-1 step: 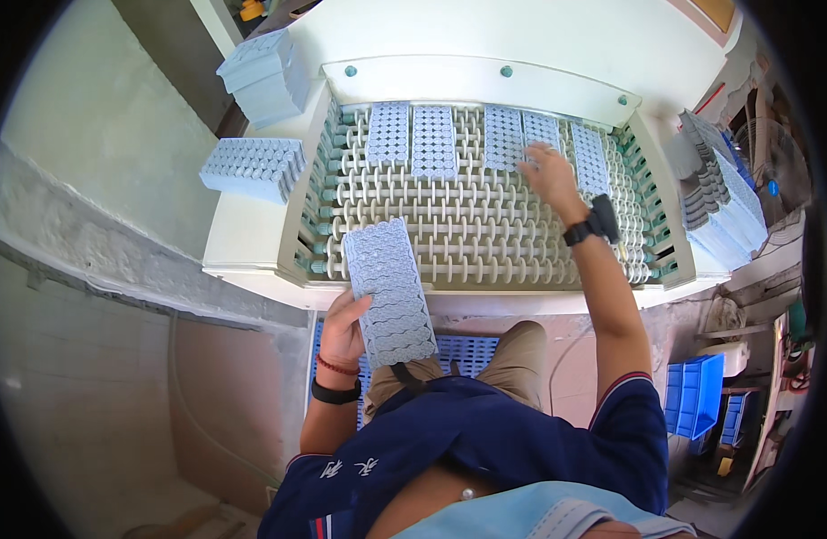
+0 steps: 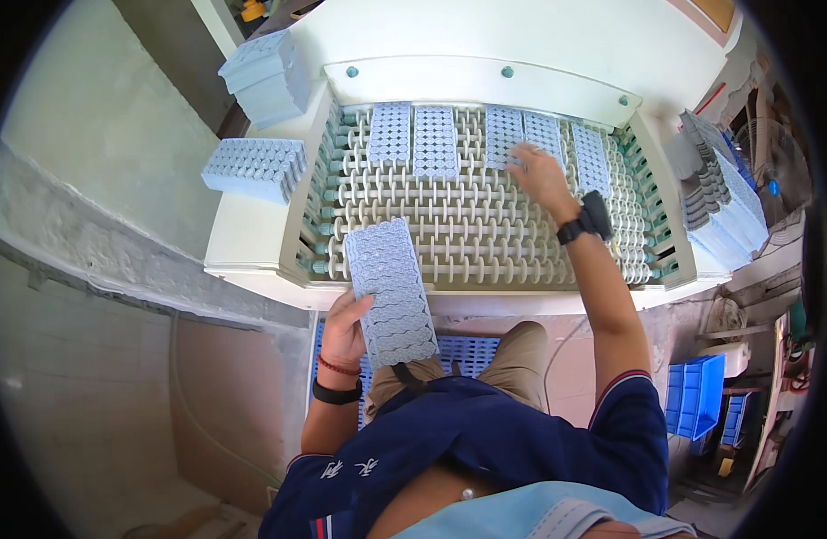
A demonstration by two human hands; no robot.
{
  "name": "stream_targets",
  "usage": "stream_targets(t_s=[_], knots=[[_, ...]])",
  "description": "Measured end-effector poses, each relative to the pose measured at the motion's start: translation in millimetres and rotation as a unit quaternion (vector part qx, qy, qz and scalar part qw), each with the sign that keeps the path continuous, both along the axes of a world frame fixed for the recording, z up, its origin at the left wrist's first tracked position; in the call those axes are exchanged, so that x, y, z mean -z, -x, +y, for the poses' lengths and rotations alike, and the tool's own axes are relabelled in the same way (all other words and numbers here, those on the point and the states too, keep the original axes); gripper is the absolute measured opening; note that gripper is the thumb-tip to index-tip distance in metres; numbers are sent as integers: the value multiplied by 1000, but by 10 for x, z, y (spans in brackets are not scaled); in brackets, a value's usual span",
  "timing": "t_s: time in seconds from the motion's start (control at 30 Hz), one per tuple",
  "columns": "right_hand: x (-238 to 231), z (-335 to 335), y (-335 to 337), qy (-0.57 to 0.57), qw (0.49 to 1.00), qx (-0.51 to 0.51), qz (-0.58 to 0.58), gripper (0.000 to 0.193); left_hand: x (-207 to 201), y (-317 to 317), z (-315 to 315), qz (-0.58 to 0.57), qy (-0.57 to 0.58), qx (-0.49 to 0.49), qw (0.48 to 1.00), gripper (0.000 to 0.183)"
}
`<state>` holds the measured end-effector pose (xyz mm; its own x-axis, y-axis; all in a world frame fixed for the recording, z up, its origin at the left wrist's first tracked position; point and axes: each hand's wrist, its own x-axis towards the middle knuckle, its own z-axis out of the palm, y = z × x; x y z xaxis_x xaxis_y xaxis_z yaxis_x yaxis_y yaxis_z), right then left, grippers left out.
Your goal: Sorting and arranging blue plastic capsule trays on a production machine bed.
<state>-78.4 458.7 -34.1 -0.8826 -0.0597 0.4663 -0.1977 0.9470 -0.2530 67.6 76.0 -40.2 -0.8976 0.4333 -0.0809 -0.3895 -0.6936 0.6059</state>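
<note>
My left hand [image 2: 345, 329] is closed around the side of a stack of pale blue panels [image 2: 391, 292], held tilted in front of the machine's near edge. My right hand [image 2: 541, 178] reaches over the roller conveyor [image 2: 458, 225], fingers bent and apart. Its fingertips are at the lower right of one pale blue perforated panel [image 2: 503, 135]; I cannot tell whether they touch it. Just right of that lies another perforated panel [image 2: 543, 128], partly covered by the hand. More panels rest on the far rollers: two to the left [image 2: 435, 144] and one at the right [image 2: 590, 157].
On the machine's left ledge stand a low panel stack [image 2: 255, 168] and a taller pile [image 2: 268, 85]. Another pile [image 2: 723, 202] leans at the right ledge. A white housing [image 2: 485, 81] borders the rollers at the back. Blue bins [image 2: 695, 395] sit low at the right, below a fan [image 2: 773, 166].
My right hand has shifted slightly left, from the panel on the right toward the edge of the one beside it. My left hand and its stack stay almost still.
</note>
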Motion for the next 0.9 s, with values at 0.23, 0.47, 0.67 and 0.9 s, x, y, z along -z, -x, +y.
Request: stream_targets(t_s=[0.23,0.47,0.67,0.9], knots=[[13,-180,165,-44,994,-56,-83,34,-10,-65,-44,-11,27,-19,999,39],[-417,-1039,-693,272,908,-143,-285,38,61,56,18,-23,53,-36,998,33],[-195,-1499,-1128,484,727,-188,-449,16,121,144,64,-23,45,-41,998,29],[-136,-1476,-589,614,670,-145,-391,16,91,-90,-190,-38,18,4,999,35]])
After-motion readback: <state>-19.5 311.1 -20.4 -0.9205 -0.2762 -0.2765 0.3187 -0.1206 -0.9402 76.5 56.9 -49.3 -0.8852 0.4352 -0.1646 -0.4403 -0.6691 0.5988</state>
